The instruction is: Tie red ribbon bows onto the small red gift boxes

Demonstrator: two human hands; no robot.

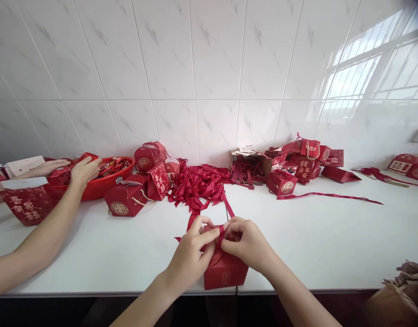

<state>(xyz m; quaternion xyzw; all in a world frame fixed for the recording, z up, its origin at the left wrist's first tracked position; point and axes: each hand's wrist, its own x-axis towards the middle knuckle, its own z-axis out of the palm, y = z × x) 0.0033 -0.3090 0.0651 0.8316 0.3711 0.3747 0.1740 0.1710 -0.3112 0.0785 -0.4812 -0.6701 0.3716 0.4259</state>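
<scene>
A small red gift box [225,271] with gold print stands close to the table's front edge, between my hands. Across its top runs a red ribbon [221,230]. My left hand [195,247] pinches the ribbon from the left, its fingers bent over the box top. From the right, my right hand [246,240] has thumb and forefinger closed on the same ribbon, and its curled fingers hide part of the lid. Just behind the box lies a tangled heap of red ribbons [204,181], with loose strands trailing toward my hands.
At the left, another person's hands [84,169] reach over a red basin [103,184] of wrapped packets, beside an open red box [27,200]. Finished-looking boxes [125,197] stand nearby. A carton of ribbons [248,170] and piled red boxes [306,165] line the tiled wall [215,68].
</scene>
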